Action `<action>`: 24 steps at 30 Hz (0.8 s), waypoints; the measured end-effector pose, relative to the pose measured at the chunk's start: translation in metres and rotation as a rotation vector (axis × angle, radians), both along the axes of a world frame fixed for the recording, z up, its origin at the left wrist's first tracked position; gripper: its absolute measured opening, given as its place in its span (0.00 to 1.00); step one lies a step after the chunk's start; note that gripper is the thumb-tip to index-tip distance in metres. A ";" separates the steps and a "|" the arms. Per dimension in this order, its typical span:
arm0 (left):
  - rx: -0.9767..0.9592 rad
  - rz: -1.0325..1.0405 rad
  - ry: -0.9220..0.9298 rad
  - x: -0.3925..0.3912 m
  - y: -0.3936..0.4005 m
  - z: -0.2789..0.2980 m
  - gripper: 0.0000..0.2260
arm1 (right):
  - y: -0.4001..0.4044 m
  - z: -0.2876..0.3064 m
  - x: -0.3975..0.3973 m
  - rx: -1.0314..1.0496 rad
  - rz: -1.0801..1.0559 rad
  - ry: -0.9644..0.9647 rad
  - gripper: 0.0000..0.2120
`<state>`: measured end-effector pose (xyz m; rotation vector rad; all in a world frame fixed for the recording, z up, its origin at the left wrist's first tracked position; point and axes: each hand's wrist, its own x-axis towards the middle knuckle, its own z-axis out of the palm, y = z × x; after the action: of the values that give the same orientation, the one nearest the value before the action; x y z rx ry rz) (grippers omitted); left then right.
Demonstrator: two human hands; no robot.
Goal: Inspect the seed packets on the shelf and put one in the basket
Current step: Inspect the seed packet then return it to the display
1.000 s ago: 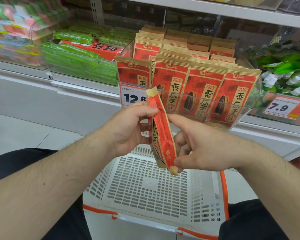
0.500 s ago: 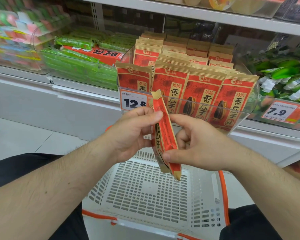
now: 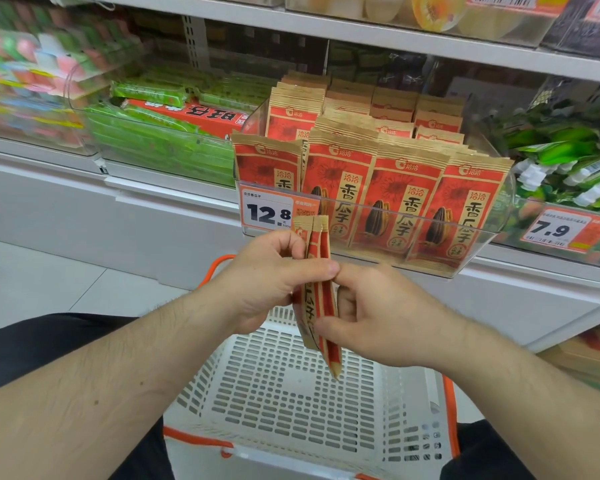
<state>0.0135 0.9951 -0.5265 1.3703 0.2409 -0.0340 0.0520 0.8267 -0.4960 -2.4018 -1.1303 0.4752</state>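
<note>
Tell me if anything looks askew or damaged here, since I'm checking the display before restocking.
Nothing looks damaged or spilled. The seed packets stand upright in their clear bin. One oddity: a red box lies among the green packs with its print upside down. The held packet looks intact.

The orange-edged white price tag [image 3: 270, 212] reads "12.8"; another orange price tag [image 3: 557, 231] reads "7.9"; the red-and-tan paper seed packets [image 3: 406, 199] read "洽洽 香瓜子".

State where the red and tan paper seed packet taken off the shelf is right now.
In the head view, the red and tan seed packet hangs edge-on at centre, held between left hand and right hand, above the white plastic basket.
</note>
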 end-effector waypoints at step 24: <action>0.647 -0.210 -0.541 -0.007 -0.003 -0.001 0.17 | -0.004 0.009 0.019 0.611 -0.186 0.624 0.11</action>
<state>0.0062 0.9922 -0.5277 1.9817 -0.3820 0.2577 0.0712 0.8226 -0.4867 -1.6339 -0.6390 0.6424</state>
